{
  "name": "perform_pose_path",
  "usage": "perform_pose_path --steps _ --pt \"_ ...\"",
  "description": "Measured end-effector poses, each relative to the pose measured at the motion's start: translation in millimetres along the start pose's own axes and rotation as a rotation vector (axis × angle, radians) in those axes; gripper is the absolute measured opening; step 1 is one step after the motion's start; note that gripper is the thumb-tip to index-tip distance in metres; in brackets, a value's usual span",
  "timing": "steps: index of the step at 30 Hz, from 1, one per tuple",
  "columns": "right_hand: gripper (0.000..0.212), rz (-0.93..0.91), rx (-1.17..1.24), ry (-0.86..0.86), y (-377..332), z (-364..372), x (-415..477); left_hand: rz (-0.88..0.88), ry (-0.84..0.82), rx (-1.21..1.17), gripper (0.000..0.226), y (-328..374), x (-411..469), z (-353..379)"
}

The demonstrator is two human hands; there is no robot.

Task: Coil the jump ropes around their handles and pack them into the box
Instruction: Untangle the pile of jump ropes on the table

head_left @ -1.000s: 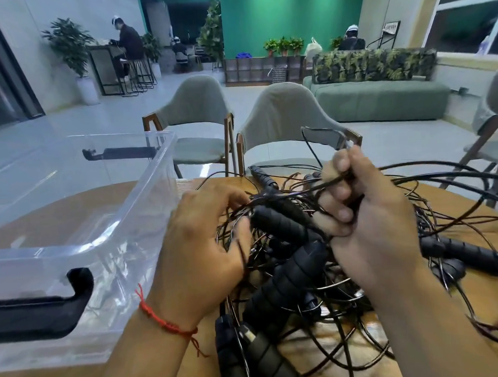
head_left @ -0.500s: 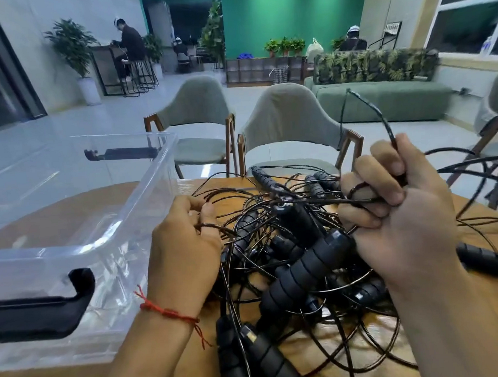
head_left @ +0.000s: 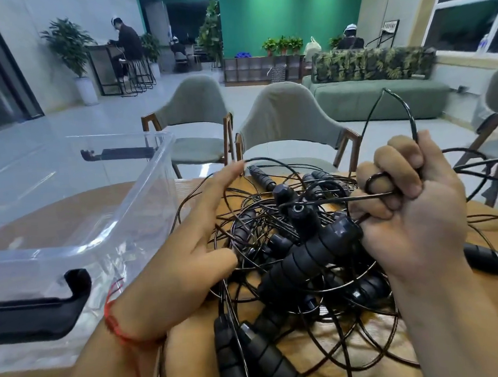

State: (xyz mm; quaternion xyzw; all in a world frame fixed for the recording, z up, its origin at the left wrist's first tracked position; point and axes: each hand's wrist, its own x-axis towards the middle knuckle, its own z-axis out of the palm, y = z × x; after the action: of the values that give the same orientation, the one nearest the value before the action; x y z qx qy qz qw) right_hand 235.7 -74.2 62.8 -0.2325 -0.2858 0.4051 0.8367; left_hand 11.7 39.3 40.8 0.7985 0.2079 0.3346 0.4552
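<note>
A tangled heap of black jump ropes (head_left: 292, 244) with ribbed black handles lies on the wooden table (head_left: 354, 353). My right hand (head_left: 404, 216) grips a thin black cord, looped round its fingers and arching up above the fist, and it also holds the top of one ribbed handle (head_left: 307, 260). My left hand (head_left: 187, 250) is spread with straight fingers over the left side of the heap, touching loose cords. The clear plastic box (head_left: 69, 228) with black latches stands to the left, nothing visible inside.
Two grey chairs (head_left: 285, 128) stand at the table's far edge and another at the right (head_left: 497, 120). More handles (head_left: 252, 354) lie near the front edge. A green sofa (head_left: 382, 98), plants and seated people are far behind.
My left hand has opened from a curled grasp to straight spread fingers. My right hand has lifted the cord higher and to the right, drawing a handle up from the heap.
</note>
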Motion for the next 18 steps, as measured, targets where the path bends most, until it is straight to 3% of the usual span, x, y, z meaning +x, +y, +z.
perform_pose_path --steps 2,3,5,7,11,15,18 --pt "0.041 0.004 0.002 -0.006 0.9 0.9 -0.3 0.207 0.001 -0.021 0.072 11.8 -9.1 7.5" --pt "0.041 0.004 -0.001 -0.008 1.5 1.6 -0.5 0.283 0.068 0.030 0.055 15.0 -14.2 15.3" --pt "0.040 0.009 -0.009 -0.012 2.6 2.3 -1.3 0.338 0.277 0.176 0.022 16.9 -19.0 31.6" --pt "0.040 0.019 -0.007 -0.018 3.5 2.3 -2.0 0.340 0.351 0.283 0.009 13.5 -15.6 47.4" --pt "0.041 0.043 0.011 -0.040 4.0 2.6 -3.0 0.215 0.340 0.256 0.025 4.5 -13.5 66.3" --pt "0.040 0.048 0.048 -0.078 2.9 3.7 -4.5 0.124 0.327 0.186 0.023 -0.2 -8.4 66.2" --pt "0.041 0.054 0.050 -0.103 2.8 5.7 -4.5 0.121 0.252 0.301 0.031 -11.7 -3.4 62.0"
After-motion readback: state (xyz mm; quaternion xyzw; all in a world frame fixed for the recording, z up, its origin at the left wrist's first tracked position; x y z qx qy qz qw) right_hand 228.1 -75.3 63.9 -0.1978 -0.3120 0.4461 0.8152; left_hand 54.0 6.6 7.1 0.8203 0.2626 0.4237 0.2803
